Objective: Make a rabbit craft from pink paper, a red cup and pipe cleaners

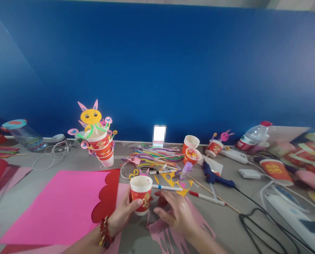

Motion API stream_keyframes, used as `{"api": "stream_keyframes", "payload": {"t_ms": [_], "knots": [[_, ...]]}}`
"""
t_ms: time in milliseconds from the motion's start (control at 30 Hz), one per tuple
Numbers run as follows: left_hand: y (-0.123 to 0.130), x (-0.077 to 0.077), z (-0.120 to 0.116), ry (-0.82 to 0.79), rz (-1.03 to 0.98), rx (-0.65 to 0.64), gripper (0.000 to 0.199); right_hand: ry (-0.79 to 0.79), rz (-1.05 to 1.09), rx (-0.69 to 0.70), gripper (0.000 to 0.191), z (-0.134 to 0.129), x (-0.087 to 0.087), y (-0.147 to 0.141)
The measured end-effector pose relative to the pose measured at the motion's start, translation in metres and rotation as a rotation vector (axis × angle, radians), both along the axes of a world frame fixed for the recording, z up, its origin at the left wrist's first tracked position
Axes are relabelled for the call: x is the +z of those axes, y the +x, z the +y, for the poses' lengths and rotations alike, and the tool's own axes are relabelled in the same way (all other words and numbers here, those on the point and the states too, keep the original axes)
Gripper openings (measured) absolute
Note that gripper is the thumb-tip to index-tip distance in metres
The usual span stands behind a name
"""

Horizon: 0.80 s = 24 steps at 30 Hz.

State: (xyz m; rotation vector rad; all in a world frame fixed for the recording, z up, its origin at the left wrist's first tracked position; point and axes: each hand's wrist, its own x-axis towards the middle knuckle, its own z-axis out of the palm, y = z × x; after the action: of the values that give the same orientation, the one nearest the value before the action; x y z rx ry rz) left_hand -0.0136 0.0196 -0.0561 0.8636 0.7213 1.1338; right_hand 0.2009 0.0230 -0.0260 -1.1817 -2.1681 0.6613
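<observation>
Near the front middle of the table, my left hand is wrapped round a red and white paper cup, thumb across its front. The cup is upright, with gold print on its side. Pink ear shapes and small yellow rounds show just behind its rim. To the right of the cup, my right hand has its fingers curved and apart, with nothing seen in them. It is over cut pink paper scraps. A blue-capped marker lies beyond its fingertips.
Stacked decorated cups stand back left, behind pink sheets. Pipe cleaners, a purple glue stick and two cups are behind my hands. Right are a blue glue gun, its black cord, a bottle and a white power strip.
</observation>
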Motion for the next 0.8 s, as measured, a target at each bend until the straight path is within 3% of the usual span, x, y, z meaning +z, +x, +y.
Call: {"api": "stream_keyframes", "payload": {"t_ms": [133,433,800], "knots": [[0.000,0.001,-0.002,0.060,0.125,-0.035,0.062,0.016,0.007,-0.064,0.025,0.007,0.000,0.006],[-0.003,0.010,0.006,0.239,0.458,-0.043,0.069,0.057,0.002,-0.123,0.026,0.019,-0.009,0.009],[-0.033,0.015,0.011,0.458,0.791,-0.133,0.070,0.101,-0.030,-0.069,0.027,0.022,-0.018,0.008]]}}
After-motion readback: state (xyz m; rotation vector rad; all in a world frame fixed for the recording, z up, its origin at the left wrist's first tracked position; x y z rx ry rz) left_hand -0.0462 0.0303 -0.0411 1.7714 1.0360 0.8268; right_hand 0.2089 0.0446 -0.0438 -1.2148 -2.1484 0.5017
